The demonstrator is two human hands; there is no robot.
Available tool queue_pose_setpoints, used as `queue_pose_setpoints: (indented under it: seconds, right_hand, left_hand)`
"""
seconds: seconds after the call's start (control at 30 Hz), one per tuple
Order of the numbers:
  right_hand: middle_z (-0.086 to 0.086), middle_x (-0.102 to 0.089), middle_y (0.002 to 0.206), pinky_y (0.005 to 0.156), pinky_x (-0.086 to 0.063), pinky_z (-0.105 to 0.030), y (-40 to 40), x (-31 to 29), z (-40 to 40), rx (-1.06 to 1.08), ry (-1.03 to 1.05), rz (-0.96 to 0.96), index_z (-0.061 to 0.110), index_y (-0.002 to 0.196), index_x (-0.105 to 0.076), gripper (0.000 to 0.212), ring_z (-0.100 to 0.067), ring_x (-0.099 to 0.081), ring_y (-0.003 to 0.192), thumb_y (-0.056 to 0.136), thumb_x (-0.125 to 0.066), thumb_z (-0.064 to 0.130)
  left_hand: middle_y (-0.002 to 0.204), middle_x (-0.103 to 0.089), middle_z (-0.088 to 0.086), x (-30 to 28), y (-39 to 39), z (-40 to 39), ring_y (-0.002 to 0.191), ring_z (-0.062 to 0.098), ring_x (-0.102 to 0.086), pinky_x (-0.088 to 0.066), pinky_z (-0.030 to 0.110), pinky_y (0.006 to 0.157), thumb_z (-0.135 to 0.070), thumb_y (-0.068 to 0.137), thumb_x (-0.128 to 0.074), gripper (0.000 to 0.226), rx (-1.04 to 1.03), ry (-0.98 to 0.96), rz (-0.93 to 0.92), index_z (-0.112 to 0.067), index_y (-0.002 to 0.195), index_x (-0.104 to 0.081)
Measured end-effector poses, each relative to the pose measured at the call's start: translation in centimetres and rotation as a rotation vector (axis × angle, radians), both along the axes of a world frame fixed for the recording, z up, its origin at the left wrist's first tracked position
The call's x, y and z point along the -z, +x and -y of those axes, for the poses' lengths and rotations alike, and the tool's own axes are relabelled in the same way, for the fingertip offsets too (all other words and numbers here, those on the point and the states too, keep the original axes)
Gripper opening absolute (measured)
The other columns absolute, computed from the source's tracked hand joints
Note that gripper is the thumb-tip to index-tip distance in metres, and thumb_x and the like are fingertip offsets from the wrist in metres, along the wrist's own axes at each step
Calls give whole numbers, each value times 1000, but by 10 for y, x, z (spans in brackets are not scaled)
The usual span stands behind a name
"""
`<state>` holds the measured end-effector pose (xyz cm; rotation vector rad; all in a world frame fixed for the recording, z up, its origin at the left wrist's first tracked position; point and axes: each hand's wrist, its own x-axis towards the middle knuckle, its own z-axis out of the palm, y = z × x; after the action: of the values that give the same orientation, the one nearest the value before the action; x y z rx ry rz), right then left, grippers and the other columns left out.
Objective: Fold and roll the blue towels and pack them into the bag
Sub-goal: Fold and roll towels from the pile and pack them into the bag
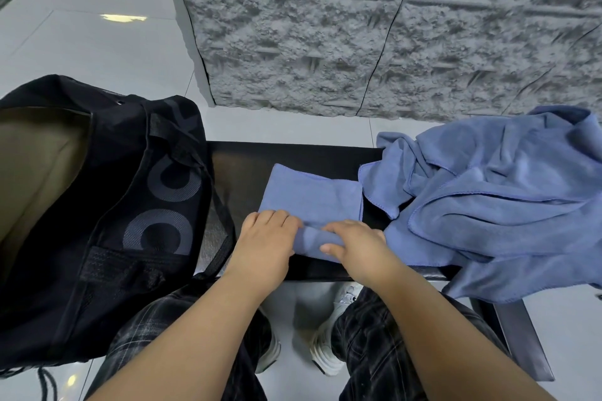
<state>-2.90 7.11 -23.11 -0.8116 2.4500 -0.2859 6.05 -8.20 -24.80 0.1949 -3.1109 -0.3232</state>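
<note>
Left hand: my left hand (267, 238) grips the rolled near end of the small folded blue microfibre towel (314, 202).
Right hand: my right hand (356, 246) pinches the same roll.
Towel location: flat on the black padded bench (241, 166).
Remaining towels: crumpled blue towel heap (488, 202) at right.
Bag: open black fabric bag (97, 205) at left.

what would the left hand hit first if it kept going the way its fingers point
The left hand points away along the bench, so it would first meet the flat, unrolled part of the folded towel, probably.
</note>
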Motion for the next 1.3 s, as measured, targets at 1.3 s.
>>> queue_pose_setpoints:
  seconds: [1.3]
  right_hand:
    - [0, -61, 102, 85, -44, -39, -2, 2, 8, 217, -435, -384, 13, 97, -68, 18, -25, -50, 99, 79, -69, 10]
  left_hand:
    - [123, -51, -15, -14, -20, 8, 120, 9, -37, -16, 28, 89, -35, 94, -48, 32, -160, 189, 28, -31, 126, -50]
